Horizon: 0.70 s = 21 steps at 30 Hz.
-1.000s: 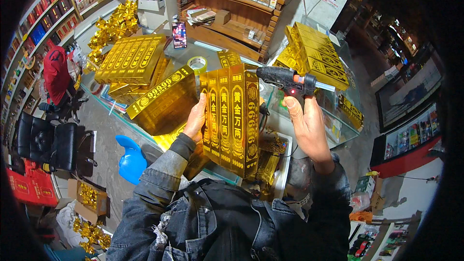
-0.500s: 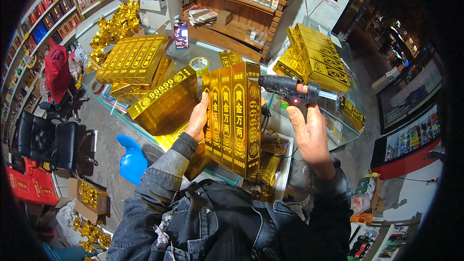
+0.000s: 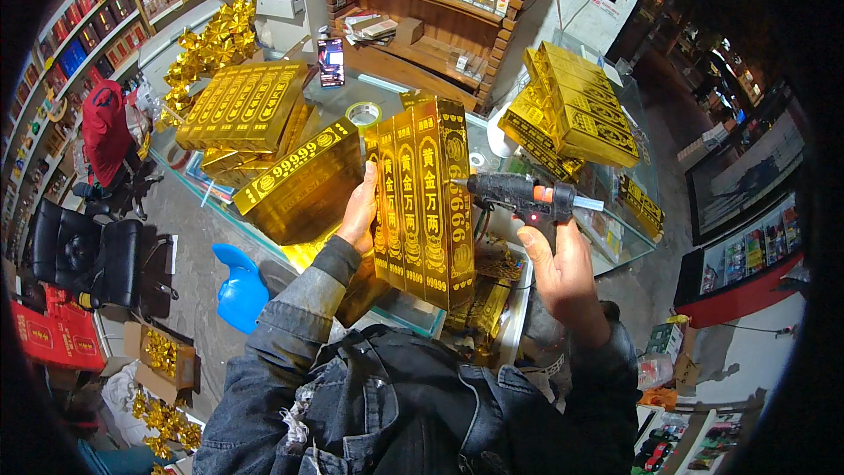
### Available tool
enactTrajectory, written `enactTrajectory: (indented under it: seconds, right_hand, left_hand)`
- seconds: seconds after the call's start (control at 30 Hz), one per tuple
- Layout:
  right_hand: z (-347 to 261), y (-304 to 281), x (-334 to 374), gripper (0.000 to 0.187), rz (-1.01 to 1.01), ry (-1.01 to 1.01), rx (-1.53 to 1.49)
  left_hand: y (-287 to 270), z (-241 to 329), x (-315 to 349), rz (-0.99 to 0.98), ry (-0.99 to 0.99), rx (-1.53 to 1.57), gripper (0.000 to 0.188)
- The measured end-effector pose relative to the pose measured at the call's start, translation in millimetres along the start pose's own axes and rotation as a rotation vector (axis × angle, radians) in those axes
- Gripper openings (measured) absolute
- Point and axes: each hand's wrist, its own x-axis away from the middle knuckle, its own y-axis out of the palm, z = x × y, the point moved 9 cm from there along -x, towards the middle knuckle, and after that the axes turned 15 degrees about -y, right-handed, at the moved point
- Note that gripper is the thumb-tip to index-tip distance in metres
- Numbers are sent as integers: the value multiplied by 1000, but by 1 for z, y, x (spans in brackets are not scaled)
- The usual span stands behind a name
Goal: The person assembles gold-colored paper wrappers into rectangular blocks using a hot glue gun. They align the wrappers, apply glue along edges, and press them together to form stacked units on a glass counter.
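Observation:
My left hand (image 3: 358,214) grips the left side of a block of tall gold foil boxes (image 3: 409,220), held upright in front of me with black print on its faces. In my right hand (image 3: 565,271) is a black hot glue gun (image 3: 519,197) with a clear glue stick out of its back end and a small red light. Its nozzle points left at the upper part of the block's narrow right side; whether it touches cannot be told. Left of the block leans another large gold box (image 3: 299,189), partly behind my left hand.
Stacked gold boxes stand on the glass counter (image 3: 422,324), at the left (image 3: 242,105) and right (image 3: 576,105). A tape roll (image 3: 362,113) and a propped phone (image 3: 331,62) are at the back. A blue plastic stool (image 3: 240,288) and black chair (image 3: 88,251) stand left.
The glue gun has moved down along the block's narrow right side, from near its top edge. The block has tilted slightly; my left hand keeps its hold.

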Motion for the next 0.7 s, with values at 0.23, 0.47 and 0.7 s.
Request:
enactTrajectory:
  seconds: [0.23, 0.47, 0.7]
  right_hand:
    - [2, 6, 14, 41, -68, -12, -20]
    - [-3, 5, 35, 39, -96, -41, 96]
    - [13, 10, 56, 35, -277, 95, 68]
  left_hand:
    - [0, 0, -7, -64, -17, -7, 65]
    - [-4, 2, -15, -115, -1, 91, 66]
    - [-9, 0, -19, -125, -51, 86, 69]
